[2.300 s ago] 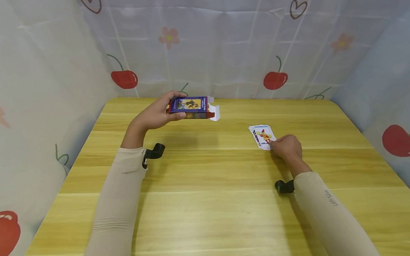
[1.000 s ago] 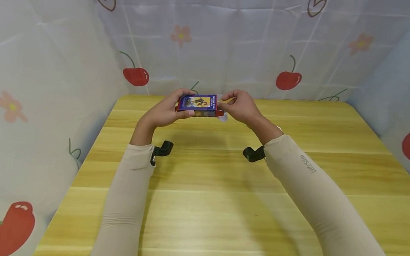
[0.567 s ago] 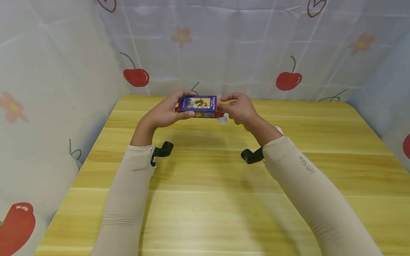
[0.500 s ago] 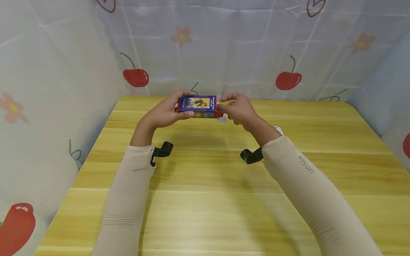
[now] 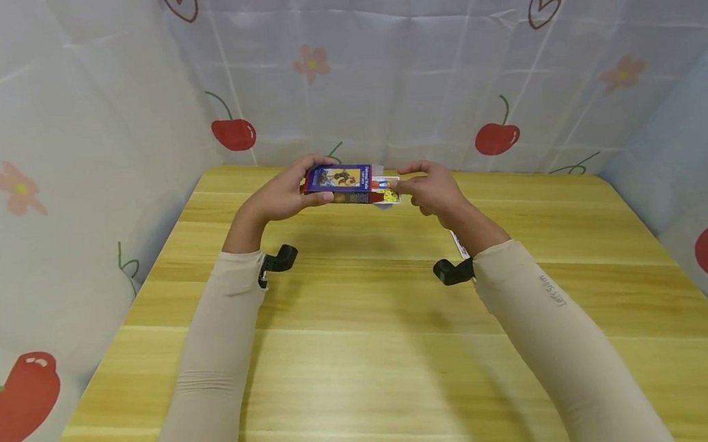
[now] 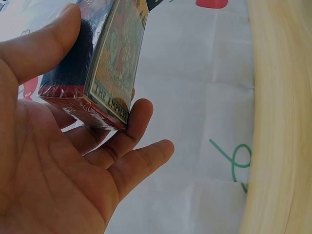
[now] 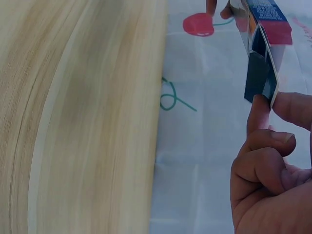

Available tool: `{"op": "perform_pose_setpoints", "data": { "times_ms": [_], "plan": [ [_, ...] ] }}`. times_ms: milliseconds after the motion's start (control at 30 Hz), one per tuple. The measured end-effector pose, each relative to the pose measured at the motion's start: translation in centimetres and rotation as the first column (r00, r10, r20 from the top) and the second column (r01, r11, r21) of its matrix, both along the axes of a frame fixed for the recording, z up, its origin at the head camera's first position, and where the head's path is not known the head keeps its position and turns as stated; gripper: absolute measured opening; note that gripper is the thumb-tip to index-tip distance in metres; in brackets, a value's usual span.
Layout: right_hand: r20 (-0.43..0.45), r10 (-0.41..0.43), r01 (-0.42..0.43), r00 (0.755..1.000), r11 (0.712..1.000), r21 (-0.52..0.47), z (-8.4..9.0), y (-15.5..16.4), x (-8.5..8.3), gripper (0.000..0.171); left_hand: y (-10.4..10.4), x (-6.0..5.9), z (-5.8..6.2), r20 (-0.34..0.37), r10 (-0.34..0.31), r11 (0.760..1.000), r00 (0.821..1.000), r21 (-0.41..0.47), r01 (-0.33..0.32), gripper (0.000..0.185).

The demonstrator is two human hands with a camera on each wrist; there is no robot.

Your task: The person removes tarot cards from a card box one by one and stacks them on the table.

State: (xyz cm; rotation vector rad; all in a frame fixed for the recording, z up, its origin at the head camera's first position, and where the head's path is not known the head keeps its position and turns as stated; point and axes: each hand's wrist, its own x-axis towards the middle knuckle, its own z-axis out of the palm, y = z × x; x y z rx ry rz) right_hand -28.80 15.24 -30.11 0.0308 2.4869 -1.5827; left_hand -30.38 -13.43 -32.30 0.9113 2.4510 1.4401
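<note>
left hand (image 5: 278,197) is gripping the card box (image 5: 344,183); right hand (image 5: 432,189) is pinching a card (image 5: 387,190) at its mouth, risking snagging and bending it.

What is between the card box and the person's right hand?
A card, pinched by the right hand, sticks out of the card box's open end; the head view shows it.

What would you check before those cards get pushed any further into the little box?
1. Card box held steady in the left hand: ok.
2. Cards pinched by the right hand: ok.
3. Cards lined up with the box's open end: ok, they are partly inside.
4. Box flap clear of the opening: cannot tell.
5. Loose cards on the table accounted for: not ok, they are outside the box.
</note>
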Motion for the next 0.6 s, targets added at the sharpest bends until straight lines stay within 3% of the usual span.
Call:
{"op": "perform_pose_setpoints", "data": {
  "times_ms": [300,600],
  "plan": [
    [-0.015,0.025,-0.026,1.0,0.998,-0.057,0.0,1.3,0.5,0.037,-0.1,0.1,0.1,0.0,0.004,1.0,1.0,-0.002,-0.004,0.058],
    [0.001,0.049,-0.049,0.999,0.997,-0.055,-0.1,2.7,0.5,0.041,0.2,0.0,0.1,0.001,0.007,1.0,1.0,-0.005,-0.007,0.058]
  ]
}}
